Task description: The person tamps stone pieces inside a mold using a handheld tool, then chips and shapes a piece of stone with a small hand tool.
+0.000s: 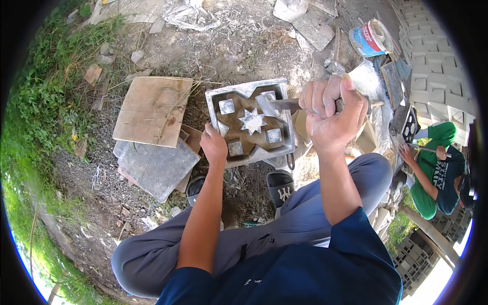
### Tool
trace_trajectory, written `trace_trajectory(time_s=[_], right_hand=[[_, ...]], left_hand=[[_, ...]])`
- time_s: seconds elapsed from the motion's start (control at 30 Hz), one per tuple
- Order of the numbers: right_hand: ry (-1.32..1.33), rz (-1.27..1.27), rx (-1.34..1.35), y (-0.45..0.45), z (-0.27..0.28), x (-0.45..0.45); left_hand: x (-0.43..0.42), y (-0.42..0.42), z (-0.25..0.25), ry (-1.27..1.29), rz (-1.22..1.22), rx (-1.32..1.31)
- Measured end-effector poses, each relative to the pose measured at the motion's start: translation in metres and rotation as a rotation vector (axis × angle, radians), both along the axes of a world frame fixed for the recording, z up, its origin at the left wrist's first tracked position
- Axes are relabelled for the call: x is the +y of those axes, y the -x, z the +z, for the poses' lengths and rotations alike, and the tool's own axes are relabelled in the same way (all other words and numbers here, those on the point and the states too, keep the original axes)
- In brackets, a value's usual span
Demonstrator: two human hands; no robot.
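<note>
A square metal mould [291, 133] lies tilted between my feet, with a star-shaped block [252, 121] at its centre and small square blocks [226, 106] around it. Brown material covers the floor between them. My left hand [214, 146] grips the mould's left rim near the lower corner. Above the mould's right side, my right hand [333, 109] is wrapped round the handle of a trowel [287, 104]. The trowel's flat blade [266, 104] reaches the mould's upper right part. The handle itself is mostly hidden in my fist.
Wooden boards [150, 109] and a grey slab [157, 165] lie at the left. A paint bucket [367, 39] stands at the upper right, with white powder [367, 79] below it. Another person [439, 173] works at the far right beside stacked blocks [432, 66]. Plants [38, 96] grow at the left.
</note>
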State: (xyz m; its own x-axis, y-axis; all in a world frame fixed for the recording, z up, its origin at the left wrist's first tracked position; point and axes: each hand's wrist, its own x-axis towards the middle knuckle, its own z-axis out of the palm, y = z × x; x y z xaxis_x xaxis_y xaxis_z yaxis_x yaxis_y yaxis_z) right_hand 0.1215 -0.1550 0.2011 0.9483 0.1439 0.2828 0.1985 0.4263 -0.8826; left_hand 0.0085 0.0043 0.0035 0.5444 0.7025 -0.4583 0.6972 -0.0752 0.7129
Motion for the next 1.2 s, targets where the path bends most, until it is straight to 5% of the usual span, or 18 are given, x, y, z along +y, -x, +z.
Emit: trace_trajectory(time_s=[0.27,0.43,0.57,0.73,0.9,1.0,1.2], right_hand=[[0.256,-0.166,0.095,-0.013,-0.069,0.044],[0.165,-0.112,-0.024,0.002,-0.033,0.044],[0.205,-0.102,-0.091,-0.005,-0.085,0.039],[0.165,-0.125,-0.071,0.003,-0.044,0.046],[0.324,-0.167,-0.161,-0.012,-0.09,0.041],[0.178,-0.157,0.001,-0.002,-0.047,0.046],[0.2,-0.002,0.094,-0.016,-0.068,0.033]], left_hand=[[0.0,-0.001,0.004,0.068,-0.005,0.034],[0.001,0.001,-0.008,0.005,-0.013,-0.02],[0.003,0.001,-0.002,0.039,-0.026,-0.041],[0.002,0.003,-0.011,0.014,-0.003,-0.057],[0.0,-0.001,-0.001,0.042,0.033,-0.079],[0.001,-0.001,-0.01,0.021,0.023,-0.075],[0.001,0.0,-0.012,-0.01,-0.004,-0.065]])
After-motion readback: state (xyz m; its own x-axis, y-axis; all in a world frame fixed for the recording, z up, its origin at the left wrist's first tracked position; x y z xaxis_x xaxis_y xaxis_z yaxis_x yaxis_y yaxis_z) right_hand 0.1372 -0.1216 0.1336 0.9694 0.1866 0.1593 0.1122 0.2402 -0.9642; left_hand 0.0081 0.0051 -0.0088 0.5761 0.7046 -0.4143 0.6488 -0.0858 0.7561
